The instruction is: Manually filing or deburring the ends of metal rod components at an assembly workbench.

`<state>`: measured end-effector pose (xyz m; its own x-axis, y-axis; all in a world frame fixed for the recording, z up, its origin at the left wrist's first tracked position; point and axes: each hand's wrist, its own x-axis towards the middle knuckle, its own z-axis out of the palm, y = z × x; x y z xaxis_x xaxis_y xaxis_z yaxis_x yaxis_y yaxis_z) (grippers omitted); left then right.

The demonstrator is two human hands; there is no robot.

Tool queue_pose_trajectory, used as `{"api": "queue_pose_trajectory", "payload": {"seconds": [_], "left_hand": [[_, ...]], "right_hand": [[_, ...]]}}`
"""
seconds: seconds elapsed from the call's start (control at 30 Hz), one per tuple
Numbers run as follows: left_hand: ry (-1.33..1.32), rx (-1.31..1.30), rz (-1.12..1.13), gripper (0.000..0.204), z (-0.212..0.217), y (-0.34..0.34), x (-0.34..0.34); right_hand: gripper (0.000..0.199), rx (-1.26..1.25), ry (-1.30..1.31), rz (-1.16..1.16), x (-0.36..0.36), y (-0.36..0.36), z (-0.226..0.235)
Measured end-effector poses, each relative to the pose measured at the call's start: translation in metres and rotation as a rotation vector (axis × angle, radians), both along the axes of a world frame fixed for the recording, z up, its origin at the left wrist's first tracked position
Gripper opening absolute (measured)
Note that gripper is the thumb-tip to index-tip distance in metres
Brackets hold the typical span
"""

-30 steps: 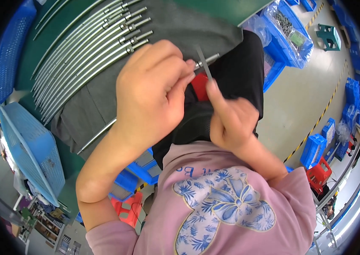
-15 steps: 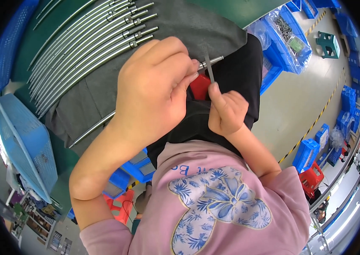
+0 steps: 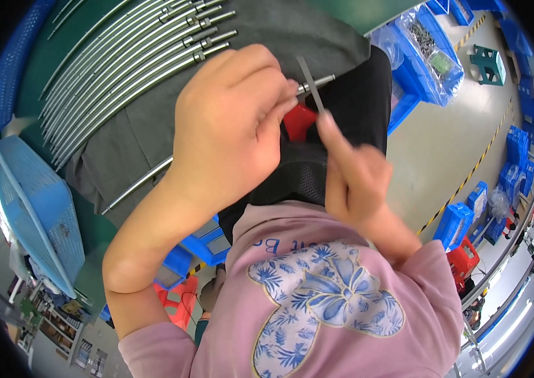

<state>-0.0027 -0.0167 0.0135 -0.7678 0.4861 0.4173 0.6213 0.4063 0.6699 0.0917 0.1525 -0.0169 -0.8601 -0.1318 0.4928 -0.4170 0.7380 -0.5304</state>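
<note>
My left hand (image 3: 229, 116) is closed around a slim silver metal rod (image 3: 137, 184). The rod's stepped tip sticks out past my fingers on the right, and its long end runs down to the left under my forearm. In my right hand (image 3: 360, 179), slightly blurred, is a thin flat grey metal file (image 3: 311, 83), gripped at its near end with the thumb stretched along it. The file crosses the rod close to its tip and appears to touch it. Several similar metal rods (image 3: 112, 85) lie side by side on a dark grey cloth (image 3: 147, 132) beyond my left hand.
A light blue plastic basket (image 3: 43, 208) stands at the left. To the right, a blue bin (image 3: 427, 60) holds small metal parts in clear plastic. A green stool (image 3: 488, 65) and blue boxes (image 3: 454, 225) stand on the floor farther right. Something red (image 3: 298, 121) shows below the rod.
My right hand has shifted right and toward me, its wrist turning, and more of the file's far end shows beyond the rod. My left hand and the rod have barely moved.
</note>
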Motion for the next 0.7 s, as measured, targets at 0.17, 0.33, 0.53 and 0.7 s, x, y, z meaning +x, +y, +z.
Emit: {"api": "queue_pose_trajectory", "payload": {"seconds": [0.17, 0.33, 0.53, 0.7], "left_hand": [[0.040, 0.015, -0.001, 0.013, -0.001, 0.000, -0.001], [0.003, -0.041, -0.040, 0.015, 0.002, 0.000, 0.000], [-0.004, -0.028, -0.045, 0.015, 0.002, -0.003, -0.002], [0.021, -0.009, -0.010, 0.014, 0.002, -0.002, 0.000]], "right_hand": [[0.058, -0.031, 0.110, -0.004, -0.031, -0.008, -0.007], [0.054, -0.071, 0.186, -0.008, -0.001, -0.004, -0.051], [0.055, -0.118, 0.192, 0.042, -0.014, -0.006, -0.060], [0.057, -0.038, 0.246, 0.095, -0.050, -0.005, -0.025]]}}
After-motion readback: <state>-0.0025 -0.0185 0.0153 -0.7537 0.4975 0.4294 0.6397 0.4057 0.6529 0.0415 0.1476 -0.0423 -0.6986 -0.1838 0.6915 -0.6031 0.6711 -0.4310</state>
